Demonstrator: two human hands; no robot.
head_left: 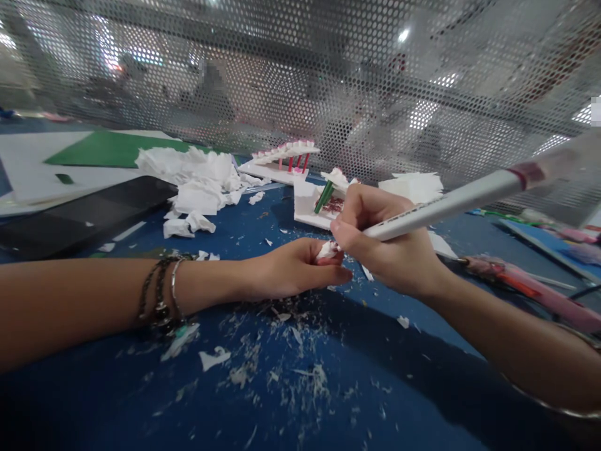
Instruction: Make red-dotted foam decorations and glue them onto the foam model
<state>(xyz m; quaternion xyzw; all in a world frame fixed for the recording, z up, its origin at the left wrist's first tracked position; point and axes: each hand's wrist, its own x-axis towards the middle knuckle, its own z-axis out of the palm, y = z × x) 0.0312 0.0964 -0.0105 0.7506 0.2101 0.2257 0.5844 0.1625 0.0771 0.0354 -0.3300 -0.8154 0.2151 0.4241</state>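
Pinched between the fingers of my left hand (291, 268) is a small white piece (327, 251) with dark red marks on it. My right hand (392, 250) grips a marker pen (436, 210) with a pale grey barrel and a dark red band. The pen's tip, mostly hidden by my fingers, is close to the white piece; I cannot tell whether they touch. Just behind my hands stands a small white model (307, 203) with green sticks and dark red marks. Farther back is another white model (284, 160) with red and pink posts.
Paper scraps lie over the blue table (197, 413). Crumpled white paper (197, 178), a black phone-like slab (89, 216) and a green sheet (113, 149) are at left. A pink glue gun (530, 288) lies at right. A perforated metal screen (300, 81) stands behind.
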